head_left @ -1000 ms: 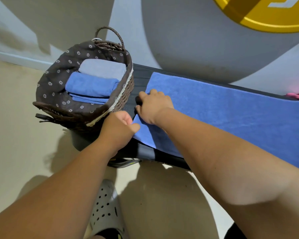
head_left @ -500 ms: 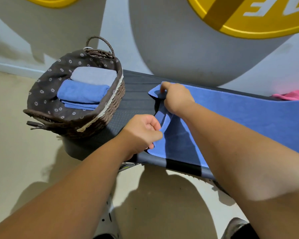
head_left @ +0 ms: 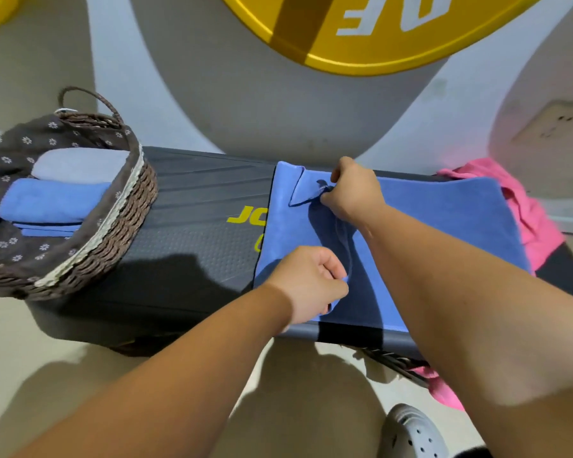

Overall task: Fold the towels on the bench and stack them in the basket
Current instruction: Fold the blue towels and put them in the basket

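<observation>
Basket [head_left: 123, 226] sits on bench [head_left: 192, 233], left of towel [head_left: 444, 219]

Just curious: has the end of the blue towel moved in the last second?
Yes. The left hand and right hand have pulled the end of the blue towel rightward along the bench, away from the basket.

We could read only "JC" of the yellow lettering [head_left: 245, 215] on the bench [head_left: 192, 226]; the blue towel [head_left: 427, 219] covered the rest. The basket [head_left: 113, 239] ran off the left edge. The pink towel [head_left: 530, 209] lay partly under the blue one, and the fingertips of our left hand [head_left: 308, 279] were buried in cloth.
</observation>
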